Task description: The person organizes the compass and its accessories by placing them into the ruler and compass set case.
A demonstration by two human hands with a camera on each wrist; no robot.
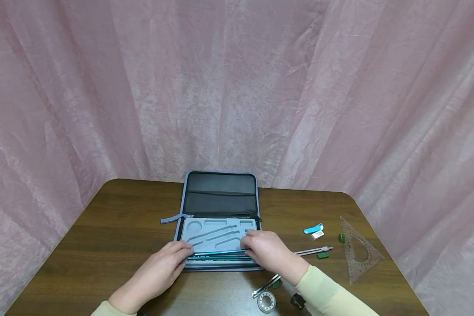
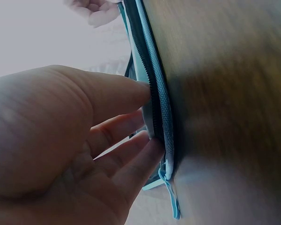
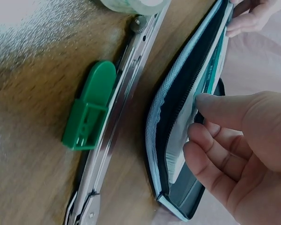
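An unzipped drawing-set case stands open on the table, a pale blue moulded tray in its lower half. Several dark teal pencils lie along the tray's near side; the topmost slants slightly. My left hand rests at the tray's left edge, thumb and loosely extended fingers touching the rim by the zip. At the right end, my right hand pinches the topmost pencil's end between thumb and curled fingers, which partly hide it. The shaped hollows farther back in the tray hold nothing.
Right of the case lie silver compasses, green plastic pieces, a blue piece, a small white block and a clear set square. A round tape roll sits near the front, beside more metal compasses.
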